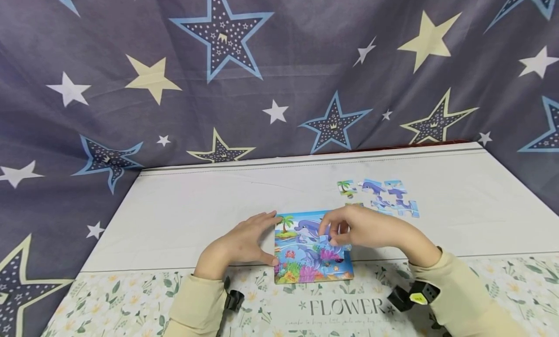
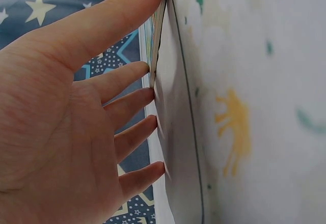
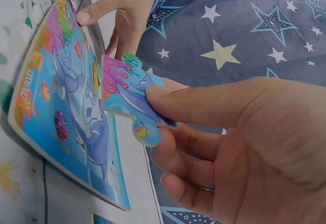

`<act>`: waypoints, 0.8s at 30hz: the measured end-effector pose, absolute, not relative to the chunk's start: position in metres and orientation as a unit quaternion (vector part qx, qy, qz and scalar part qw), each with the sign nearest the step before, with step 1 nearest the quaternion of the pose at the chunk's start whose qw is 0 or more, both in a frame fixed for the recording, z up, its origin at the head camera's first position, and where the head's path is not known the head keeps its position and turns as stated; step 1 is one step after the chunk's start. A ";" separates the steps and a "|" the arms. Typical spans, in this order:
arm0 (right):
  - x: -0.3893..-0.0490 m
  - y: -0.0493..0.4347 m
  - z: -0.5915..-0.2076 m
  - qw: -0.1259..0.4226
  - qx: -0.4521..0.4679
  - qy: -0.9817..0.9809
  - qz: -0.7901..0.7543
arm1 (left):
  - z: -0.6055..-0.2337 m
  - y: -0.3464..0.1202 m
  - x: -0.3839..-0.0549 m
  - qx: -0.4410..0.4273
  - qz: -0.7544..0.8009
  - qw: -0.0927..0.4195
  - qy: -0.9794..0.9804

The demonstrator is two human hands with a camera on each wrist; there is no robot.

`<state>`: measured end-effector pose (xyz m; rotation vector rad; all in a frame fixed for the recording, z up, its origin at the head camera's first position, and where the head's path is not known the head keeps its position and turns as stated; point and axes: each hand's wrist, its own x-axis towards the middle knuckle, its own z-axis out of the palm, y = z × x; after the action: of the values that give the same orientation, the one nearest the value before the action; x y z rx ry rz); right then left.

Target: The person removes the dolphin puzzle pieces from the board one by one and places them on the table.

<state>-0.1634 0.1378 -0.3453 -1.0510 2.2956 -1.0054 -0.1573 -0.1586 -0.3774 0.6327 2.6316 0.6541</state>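
A jigsaw puzzle board (image 1: 288, 274) with a dolphin and coral picture lies flat in front of me. My left hand (image 1: 242, 242) is at the board's left edge, fingers spread. In the left wrist view the left hand's (image 2: 66, 107) thumb reaches the board's edge and its fingertips meet the white surface. Over the board's right half, my right hand (image 1: 371, 227) pinches a puzzle piece (image 3: 125, 89) between thumb and fingers. Pink coral and part of a dolphin show on the piece, which stands tilted above the board in the right wrist view.
Several loose puzzle pieces lie beyond my right hand, among them a palm tree piece (image 1: 346, 186) and a dolphin piece (image 1: 372, 186). One is partly hidden behind that hand. A flowered cloth (image 1: 131, 298) covers the table's near side. A star-patterned curtain (image 1: 244, 104) hangs behind.
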 end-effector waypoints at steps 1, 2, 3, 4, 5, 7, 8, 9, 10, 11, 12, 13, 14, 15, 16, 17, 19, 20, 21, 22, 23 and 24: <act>-0.164 0.139 -0.345 0.211 -0.377 0.826 -0.362 | -0.377 -0.158 -0.157 0.223 0.231 0.178 0.930; -0.164 0.139 -0.344 0.211 -0.376 0.826 -0.363 | -0.377 -0.158 -0.157 0.224 0.231 0.177 0.930; -0.164 0.140 -0.343 0.210 -0.375 0.826 -0.363 | -0.377 -0.158 -0.157 0.225 0.232 0.177 0.930; -0.164 0.141 -0.342 0.210 -0.375 0.826 -0.363 | -0.377 -0.158 -0.157 0.225 0.232 0.177 0.929; -0.164 0.142 -0.342 0.210 -0.376 0.826 -0.363 | -0.377 -0.159 -0.157 0.227 0.233 0.176 0.929; -0.165 0.144 -0.341 0.210 -0.375 0.827 -0.363 | -0.377 -0.159 -0.157 0.228 0.234 0.176 0.929; -0.165 0.145 -0.341 0.209 -0.375 0.827 -0.363 | -0.377 -0.159 -0.157 0.228 0.233 0.176 0.929; -0.165 0.146 -0.340 0.209 -0.375 0.827 -0.363 | -0.376 -0.159 -0.157 0.229 0.234 0.176 0.928; -0.166 0.147 -0.340 0.209 -0.375 0.827 -0.363 | -0.376 -0.159 -0.157 0.230 0.234 0.175 0.928; -0.166 0.147 -0.340 0.210 -0.374 0.828 -0.362 | -0.376 -0.160 -0.157 0.230 0.234 0.175 0.928; -0.167 0.148 -0.339 0.211 -0.373 0.828 -0.362 | -0.376 -0.160 -0.156 0.229 0.234 0.175 0.928; -0.167 0.149 -0.339 0.213 -0.371 0.827 -0.363 | -0.376 -0.160 -0.156 0.230 0.235 0.175 0.928; -0.168 0.149 -0.339 0.214 -0.371 0.827 -0.364 | -0.376 -0.160 -0.156 0.229 0.234 0.176 0.928; -0.168 0.150 -0.339 0.215 -0.370 0.827 -0.364 | -0.376 -0.161 -0.156 0.229 0.235 0.176 0.928; -0.169 0.151 -0.339 0.216 -0.369 0.827 -0.364 | -0.376 -0.161 -0.156 0.229 0.234 0.177 0.928; -0.169 0.151 -0.339 0.218 -0.368 0.827 -0.364 | -0.376 -0.161 -0.156 0.229 0.234 0.177 0.928; -0.170 0.153 -0.339 0.219 -0.365 0.828 -0.365 | -0.376 -0.161 -0.156 0.229 0.233 0.178 0.928; -0.170 0.154 -0.340 0.219 -0.363 0.829 -0.366 | -0.376 -0.161 -0.156 0.228 0.233 0.179 0.928; -0.170 0.156 -0.340 0.219 -0.361 0.829 -0.366 | -0.376 -0.161 -0.156 0.229 0.234 0.179 0.928; -0.170 0.157 -0.340 0.218 -0.361 0.829 -0.367 | -0.376 -0.161 -0.156 0.229 0.235 0.179 0.928; -0.170 0.159 -0.340 0.216 -0.359 0.831 -0.367 | -0.376 -0.161 -0.156 0.230 0.236 0.178 0.927; -0.170 0.161 -0.340 0.214 -0.359 0.831 -0.367 | -0.376 -0.160 -0.156 0.228 0.236 0.179 0.927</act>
<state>-0.1699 0.1608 -0.3396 -0.9971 2.3060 -1.0184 -0.1562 -0.1605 -0.3757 0.6460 2.6225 0.6665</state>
